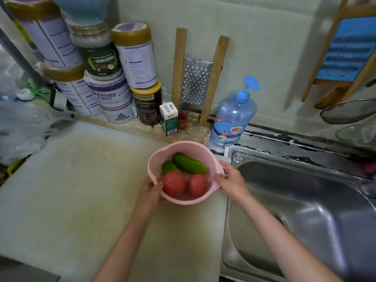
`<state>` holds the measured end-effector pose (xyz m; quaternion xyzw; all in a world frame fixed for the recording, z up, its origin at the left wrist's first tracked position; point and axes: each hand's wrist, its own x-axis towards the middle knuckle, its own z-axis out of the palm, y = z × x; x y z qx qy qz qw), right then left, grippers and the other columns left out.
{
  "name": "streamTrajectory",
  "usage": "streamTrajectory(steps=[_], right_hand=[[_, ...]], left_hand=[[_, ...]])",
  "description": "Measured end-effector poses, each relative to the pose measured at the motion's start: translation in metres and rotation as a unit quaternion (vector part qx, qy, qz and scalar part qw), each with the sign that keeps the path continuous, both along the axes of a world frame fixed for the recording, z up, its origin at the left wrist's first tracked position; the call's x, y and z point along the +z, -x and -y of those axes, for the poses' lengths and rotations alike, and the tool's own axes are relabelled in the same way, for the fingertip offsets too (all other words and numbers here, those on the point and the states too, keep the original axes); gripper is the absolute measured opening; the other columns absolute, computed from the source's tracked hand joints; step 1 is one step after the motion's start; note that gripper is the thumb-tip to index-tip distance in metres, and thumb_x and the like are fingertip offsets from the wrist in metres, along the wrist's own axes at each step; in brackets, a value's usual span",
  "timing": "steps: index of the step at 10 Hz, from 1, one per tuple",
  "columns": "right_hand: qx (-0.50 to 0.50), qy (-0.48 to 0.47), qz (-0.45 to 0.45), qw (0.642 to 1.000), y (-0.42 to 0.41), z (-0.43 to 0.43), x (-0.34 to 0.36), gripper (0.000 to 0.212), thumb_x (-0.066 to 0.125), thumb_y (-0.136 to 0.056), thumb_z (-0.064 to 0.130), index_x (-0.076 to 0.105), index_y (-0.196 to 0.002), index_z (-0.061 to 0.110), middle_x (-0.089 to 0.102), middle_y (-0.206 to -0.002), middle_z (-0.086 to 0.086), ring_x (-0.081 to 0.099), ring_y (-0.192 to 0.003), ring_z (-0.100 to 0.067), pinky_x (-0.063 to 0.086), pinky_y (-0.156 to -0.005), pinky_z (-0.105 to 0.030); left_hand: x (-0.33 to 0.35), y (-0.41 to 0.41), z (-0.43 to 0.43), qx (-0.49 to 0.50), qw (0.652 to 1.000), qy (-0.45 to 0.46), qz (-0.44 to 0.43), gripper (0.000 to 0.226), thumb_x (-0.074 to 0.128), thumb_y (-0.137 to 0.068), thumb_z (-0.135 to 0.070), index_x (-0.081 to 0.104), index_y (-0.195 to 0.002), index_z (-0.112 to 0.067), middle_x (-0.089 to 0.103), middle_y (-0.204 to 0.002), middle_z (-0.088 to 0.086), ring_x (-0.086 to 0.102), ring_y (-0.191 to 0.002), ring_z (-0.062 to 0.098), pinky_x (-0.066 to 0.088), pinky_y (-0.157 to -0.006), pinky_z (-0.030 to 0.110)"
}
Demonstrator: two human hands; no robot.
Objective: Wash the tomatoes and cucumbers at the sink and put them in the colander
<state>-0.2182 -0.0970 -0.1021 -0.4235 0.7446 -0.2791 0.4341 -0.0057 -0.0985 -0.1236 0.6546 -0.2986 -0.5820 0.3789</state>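
Note:
A pink colander (181, 147) sits on the white cutting board, just left of the sink. Inside it lie two green cucumbers, a large one (189, 163) and a smaller one (169, 167), and two red tomatoes, one on the left (174, 183) and one on the right (197, 185). My left hand (150, 191) grips the colander's near left rim, thumb over the edge. On the opposite side, my right hand (231, 178) holds the right rim and handle.
The steel sink (305, 200) with its drain lies to the right. A blue dish-soap bottle (232, 117) stands behind the colander. Stacked tins (114, 78), a small box and a metal grater (195, 82) line the back wall. Plastic bags lie at far left.

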Motion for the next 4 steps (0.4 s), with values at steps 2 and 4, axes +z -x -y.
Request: streamTrajectory(steps=[2,4], right_hand=[[0.001,0.075,0.036,0.997,0.014,-0.02,0.042,0.059,0.057,-0.091,0.037,0.037,-0.144,0.02,0.04,-0.148,0.002,0.043,-0.131,-0.014,0.031,-0.102,-0.023],[0.016,0.111,0.232,0.966,0.026,-0.057,0.104,0.053,0.049,-0.093,0.044,0.043,-0.139,0.019,0.046,-0.143,0.004,0.043,-0.129,-0.012,0.031,-0.109,-0.034]], left_hand=[[0.027,-0.009,-0.006,-0.034,0.965,0.111,0.236,0.074,0.055,-0.093,-0.018,0.01,-0.15,-0.005,0.015,-0.157,0.016,0.023,-0.143,0.028,0.026,-0.114,0.047],[0.092,0.016,-0.035,-0.098,0.973,0.158,0.134,0.059,0.05,-0.097,-0.021,0.023,-0.149,-0.014,0.038,-0.147,0.009,0.045,-0.127,0.025,0.036,-0.108,0.038]])
